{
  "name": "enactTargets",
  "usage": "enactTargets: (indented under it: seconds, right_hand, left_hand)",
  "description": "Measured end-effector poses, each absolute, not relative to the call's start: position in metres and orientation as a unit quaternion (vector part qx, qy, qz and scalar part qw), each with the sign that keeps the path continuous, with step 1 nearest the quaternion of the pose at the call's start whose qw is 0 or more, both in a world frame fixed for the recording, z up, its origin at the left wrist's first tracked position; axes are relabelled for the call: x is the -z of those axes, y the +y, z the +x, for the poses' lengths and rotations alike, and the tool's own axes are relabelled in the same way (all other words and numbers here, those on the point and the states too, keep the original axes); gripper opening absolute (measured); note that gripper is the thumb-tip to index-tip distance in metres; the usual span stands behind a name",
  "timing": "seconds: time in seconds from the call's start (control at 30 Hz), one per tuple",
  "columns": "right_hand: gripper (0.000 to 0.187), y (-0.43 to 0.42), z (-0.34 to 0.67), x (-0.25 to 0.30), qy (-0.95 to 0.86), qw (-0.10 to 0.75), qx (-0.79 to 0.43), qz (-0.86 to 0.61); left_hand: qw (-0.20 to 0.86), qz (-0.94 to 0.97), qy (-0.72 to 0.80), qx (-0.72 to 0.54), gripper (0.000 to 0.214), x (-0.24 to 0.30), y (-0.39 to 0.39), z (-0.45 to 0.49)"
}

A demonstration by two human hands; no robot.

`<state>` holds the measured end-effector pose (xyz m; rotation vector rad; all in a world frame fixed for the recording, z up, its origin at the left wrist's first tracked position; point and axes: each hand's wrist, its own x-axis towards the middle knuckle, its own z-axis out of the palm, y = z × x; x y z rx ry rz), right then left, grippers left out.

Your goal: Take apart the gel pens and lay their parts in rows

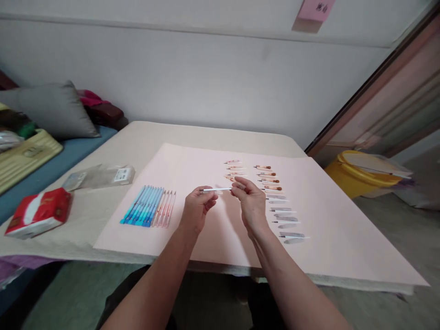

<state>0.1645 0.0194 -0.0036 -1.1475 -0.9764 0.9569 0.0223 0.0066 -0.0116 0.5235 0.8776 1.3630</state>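
Note:
A thin white pen refill (pixel 220 189) is stretched level between my two hands, above the middle of the pink sheet. My left hand (pixel 198 204) pinches its dark-tipped end. The fingers of my right hand (pixel 250 199) are closed around the other end, along with a small pale piece, perhaps a pen barrel, mostly hidden by them. Just beyond my right hand lie pale pen parts (pixel 233 168) with refills. Brown-ended pen parts (pixel 271 181) and grey pen parts (pixel 288 218), paired with refills, run down the right side.
Left of my hands, several blue pens (pixel 142 206) lie side by side against clear, pinkish pens (pixel 165 208). A clear plastic package (pixel 103 176) and a red tissue pack (pixel 43 211) rest at the table's left. A yellow bin (pixel 354 174) stands beyond the right edge.

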Motion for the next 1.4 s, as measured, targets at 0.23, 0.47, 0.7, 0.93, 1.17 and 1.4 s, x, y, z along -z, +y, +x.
enactTargets:
  seconds: [0.23,0.47,0.7,0.93,1.17,1.4]
  right_hand:
    - [0.036,0.018,0.163,0.005,-0.435,0.619,-0.420,-0.502]
    - [0.036,0.017,0.162,0.004,-0.443,0.607,-0.424,-0.506]
    - [0.034,0.016,0.162,0.001,-0.455,0.605,-0.408,-0.511]
    - [0.033,0.015,0.162,-0.001,-0.462,0.600,-0.406,-0.512]
    - [0.033,0.015,0.162,-0.003,-0.451,0.594,-0.433,-0.506]
    - [0.031,0.014,0.163,-0.010,-0.440,0.556,-0.507,-0.490]
  left_hand:
    - [0.655,0.232,0.387,-0.606,0.026,0.012,0.007,0.022]
    - [0.651,0.230,0.390,-0.609,0.030,0.010,0.008,0.022]
    - [0.645,0.242,0.403,-0.602,0.029,0.009,0.008,0.020]
    - [0.642,0.230,0.397,-0.615,0.024,0.005,0.006,0.020]
    - [0.641,0.217,0.398,-0.619,0.021,0.008,0.009,0.018]
    - [0.658,0.232,0.388,-0.602,0.020,0.009,0.007,0.019]
